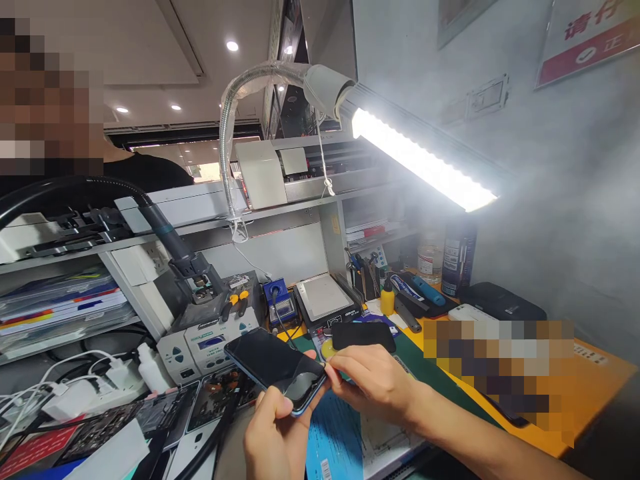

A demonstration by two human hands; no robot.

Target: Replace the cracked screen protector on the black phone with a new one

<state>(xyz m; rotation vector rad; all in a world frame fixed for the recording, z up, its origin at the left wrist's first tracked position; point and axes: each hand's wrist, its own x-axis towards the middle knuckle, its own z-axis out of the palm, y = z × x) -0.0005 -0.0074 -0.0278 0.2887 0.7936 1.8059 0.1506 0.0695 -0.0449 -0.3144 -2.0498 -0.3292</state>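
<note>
On my feed, nearest to me, the left hand (277, 430) is clamped around the near end of a blue-edged phone (270, 357), its thumb pressing on the dark screen's near corner. The right hand (375, 380) has its thumb and fingertips drawn together at the phone's right edge; I cannot tell whether they grip it or something small. I see the phone held tilted above the bench (600, 393), over a blue sheet (333, 433), with opened device parts (215, 397) to the left. Just beyond the right hand, I have a black slab (367, 335) lying by the green mat (463, 407). Farther left stands a grey control unit (210, 357), pliers (235, 303) on top; farther right, a yellow bottle (387, 299). Past these I make out a shelf (280, 217), a lit lamp (425, 157) overhead, and, far left, a person in a black top (150, 170).
</note>
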